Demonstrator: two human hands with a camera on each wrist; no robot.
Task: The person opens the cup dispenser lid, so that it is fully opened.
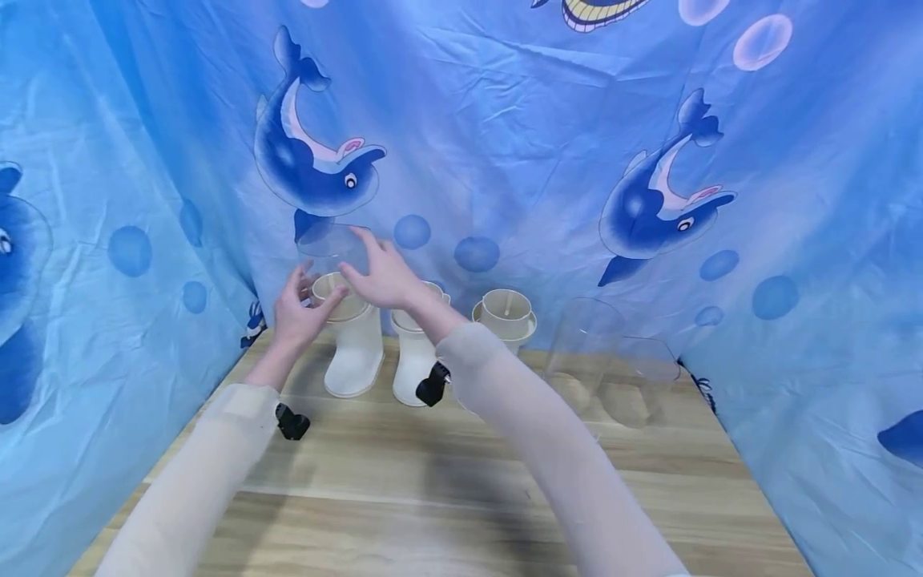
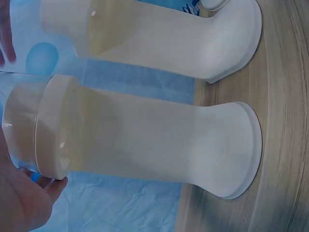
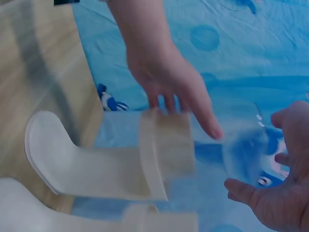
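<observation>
The leftmost white boot-shaped stand (image 1: 356,353) stands upright, with a beige collar and neck (image 2: 60,125) on top. My left hand (image 1: 299,312) holds that collar, thumb in front and fingers behind it. A clear open cylinder (image 1: 320,240) sits around the neck, seen in the left wrist view with its lower rim near the collar. From the right, my right hand (image 1: 385,272) grips the upper part of the cylinder, its thumb and fingers spread round the wall (image 3: 246,152). The cylinder is hard to see against the blue cloth.
A second boot stand (image 1: 413,361) is close on the right, partly behind my right arm. Beyond it, a third (image 1: 507,312) also has a beige neck. Two clear cylinders (image 1: 584,336) stand farther right on the wooden table (image 1: 346,513). Blue dolphin-print cloth (image 1: 490,144) surrounds the table.
</observation>
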